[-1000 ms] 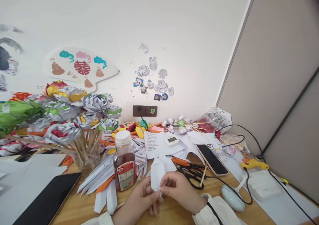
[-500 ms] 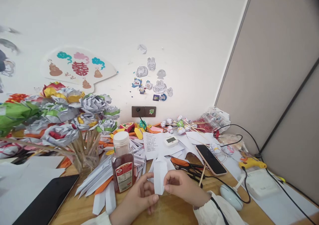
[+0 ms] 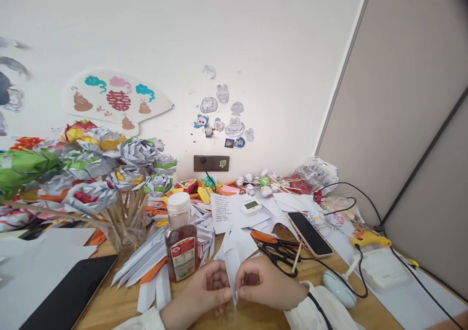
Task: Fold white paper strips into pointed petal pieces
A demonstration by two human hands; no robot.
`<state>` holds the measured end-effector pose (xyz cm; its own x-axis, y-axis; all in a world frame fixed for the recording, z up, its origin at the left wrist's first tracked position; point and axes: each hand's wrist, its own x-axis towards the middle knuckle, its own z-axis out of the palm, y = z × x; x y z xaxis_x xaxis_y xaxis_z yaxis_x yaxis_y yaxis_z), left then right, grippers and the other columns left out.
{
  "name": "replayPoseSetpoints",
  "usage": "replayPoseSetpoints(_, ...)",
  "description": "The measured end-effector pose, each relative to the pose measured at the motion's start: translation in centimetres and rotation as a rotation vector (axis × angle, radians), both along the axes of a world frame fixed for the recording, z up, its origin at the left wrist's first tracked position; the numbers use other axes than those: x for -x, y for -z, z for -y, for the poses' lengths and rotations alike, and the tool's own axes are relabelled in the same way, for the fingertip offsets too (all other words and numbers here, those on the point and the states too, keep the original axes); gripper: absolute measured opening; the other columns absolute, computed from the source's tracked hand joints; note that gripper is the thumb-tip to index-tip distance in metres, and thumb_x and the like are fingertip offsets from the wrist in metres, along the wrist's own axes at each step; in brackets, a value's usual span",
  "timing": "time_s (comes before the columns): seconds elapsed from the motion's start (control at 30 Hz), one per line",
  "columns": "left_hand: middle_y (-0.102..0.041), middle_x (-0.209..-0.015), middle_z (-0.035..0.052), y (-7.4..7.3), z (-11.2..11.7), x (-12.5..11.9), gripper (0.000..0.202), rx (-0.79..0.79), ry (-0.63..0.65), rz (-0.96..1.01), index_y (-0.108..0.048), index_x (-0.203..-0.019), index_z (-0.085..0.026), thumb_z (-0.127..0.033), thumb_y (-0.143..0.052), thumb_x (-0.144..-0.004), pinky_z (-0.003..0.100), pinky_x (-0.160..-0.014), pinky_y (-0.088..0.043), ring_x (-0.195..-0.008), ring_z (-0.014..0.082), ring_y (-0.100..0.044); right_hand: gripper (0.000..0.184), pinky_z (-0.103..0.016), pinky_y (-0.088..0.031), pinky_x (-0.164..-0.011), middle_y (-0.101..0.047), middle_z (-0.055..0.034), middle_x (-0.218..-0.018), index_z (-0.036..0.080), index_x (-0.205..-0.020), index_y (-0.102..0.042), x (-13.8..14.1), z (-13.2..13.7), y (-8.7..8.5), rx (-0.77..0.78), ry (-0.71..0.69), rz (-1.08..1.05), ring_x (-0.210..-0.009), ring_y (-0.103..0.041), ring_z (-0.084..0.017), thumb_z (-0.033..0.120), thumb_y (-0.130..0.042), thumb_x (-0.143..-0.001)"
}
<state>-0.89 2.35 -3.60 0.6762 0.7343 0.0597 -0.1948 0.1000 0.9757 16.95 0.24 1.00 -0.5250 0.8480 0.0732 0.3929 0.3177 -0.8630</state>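
Observation:
Low in the middle of the view, both my hands pinch a narrow folded piece of white paper (image 3: 232, 266) that stands upright between them. My left hand (image 3: 204, 293) grips its left edge with thumb and fingers closed. My right hand (image 3: 265, 286) grips the right edge the same way. The paper's lower tip points down at the wooden desk (image 3: 109, 310). A small bottle of brown liquid with a white cap (image 3: 181, 237) stands just left of my hands. Black and orange scissors (image 3: 276, 252) lie just to the right.
A jar of paper flowers on sticks (image 3: 109, 174) stands at the left, with a dark tablet (image 3: 69, 291) in front. Folded paper strips (image 3: 146, 262) lie spread around the bottle. A phone (image 3: 309, 232), a yellow glue gun (image 3: 369, 241), cables and a white timer (image 3: 251, 205) are to the right.
The folded paper has come down lower between my hands and looks narrower, folded thinner. My hands stay close together and moved slightly down.

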Motion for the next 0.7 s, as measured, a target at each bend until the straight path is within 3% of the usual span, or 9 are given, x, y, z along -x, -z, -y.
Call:
replayPoseSetpoints(0.1,-0.051,-0.073,-0.0026,-0.4,0.4,-0.2,0.080,0.007,-0.087,0.038,-0.025,-0.117,-0.028,-0.035,-0.071,-0.052,0.016,-0.037,-0.040,-0.046,0.0066,-0.050,0.006,-0.016,-0.032,-0.047,-0.048,0.0048,-0.054,0.016,-0.066,-0.059,0.1,-0.2,0.0,-0.015,0.038,-0.006,-0.051,-0.042,-0.007,0.015,-0.054,-0.064)
replayPoseSetpoints(0.17,-0.050,-0.085,-0.0008,-0.9,0.8,-0.2,0.102,-0.007,-0.150,0.054,0.003,-0.122,-0.039,-0.031,-0.072,-0.053,0.017,-0.035,-0.040,-0.048,0.0076,-0.051,0.007,-0.017,-0.033,-0.049,-0.050,0.0042,-0.056,0.016,-0.066,-0.059,0.0,-0.4,0.0,-0.025,0.077,-0.041,-0.053,-0.043,-0.008,0.013,-0.053,-0.064)
replayPoseSetpoints(0.2,-0.049,-0.088,0.0001,-1.2,1.0,-0.3,0.105,-0.016,-0.159,0.056,0.008,-0.121,-0.041,-0.029,-0.072,-0.054,0.017,-0.036,-0.040,-0.049,0.0076,-0.051,0.008,-0.017,-0.033,-0.050,-0.051,0.0037,-0.058,0.016,-0.066,-0.058,0.0,-0.5,0.1,-0.021,0.099,-0.065,-0.054,-0.043,-0.008,0.013,-0.052,-0.064)
replayPoseSetpoints(0.23,-0.048,-0.093,0.0012,-1.4,1.1,-0.3,0.103,-0.024,-0.161,0.048,0.006,-0.121,-0.041,-0.028,-0.072,-0.054,0.018,-0.038,-0.041,-0.051,0.0072,-0.051,0.008,-0.017,-0.034,-0.051,-0.051,0.0033,-0.059,0.015,-0.066,-0.058,-0.1,-0.6,0.1,-0.008,0.116,-0.089,-0.055,-0.044,-0.008,0.012,-0.051,-0.064)
replayPoseSetpoints(0.3,-0.047,-0.096,0.0024,-1.6,1.2,-0.3,0.088,-0.029,-0.147,0.020,-0.014,-0.120,-0.036,-0.026,-0.072,-0.054,0.019,-0.041,-0.042,-0.053,0.0068,-0.050,0.008,-0.018,-0.035,-0.053,-0.052,0.0024,-0.061,0.015,-0.068,-0.058,-0.2,-0.7,-0.1,0.028,0.132,-0.124,-0.057,-0.045,-0.009,0.012,-0.051,-0.065)
replayPoseSetpoints(0.4,-0.052,-0.084,0.0002,-1.7,1.2,-0.3,0.055,-0.018,-0.142,-0.028,-0.038,-0.100,-0.025,-0.025,-0.070,-0.055,0.018,-0.042,-0.041,-0.053,0.0074,-0.049,0.008,-0.018,-0.035,-0.054,-0.052,0.0021,-0.062,0.015,-0.069,-0.058,-0.3,-0.7,-0.3,0.056,0.120,-0.135,-0.057,-0.045,-0.009,0.013,-0.052,-0.065)
replayPoseSetpoints(0.53,-0.052,-0.056,-0.0046,-2.0,1.2,-0.2,0.024,-0.057,-0.154,-0.130,-0.046,-0.077,-0.019,-0.025,-0.064,-0.063,0.019,-0.045,-0.039,-0.051,0.0088,-0.049,0.007,-0.018,-0.034,-0.052,-0.052,0.0024,-0.061,0.014,-0.068,-0.058,-0.3,-0.6,-0.4,0.047,0.106,-0.139,-0.056,-0.043,-0.008,0.014,-0.053,-0.065)
replayPoseSetpoints(0.7,-0.054,-0.054,-0.0030,-2.2,1.1,0.0,0.018,-0.104,-0.159,-0.156,-0.050,-0.068,-0.014,-0.029,-0.061,-0.065,0.021,-0.048,-0.040,-0.049,0.0083,-0.049,0.006,-0.018,-0.034,-0.053,-0.052,0.0025,-0.062,0.014,-0.069,-0.058,-0.3,-0.6,-0.2,0.041,0.088,-0.141,-0.057,-0.044,-0.008,0.014,-0.053,-0.065)
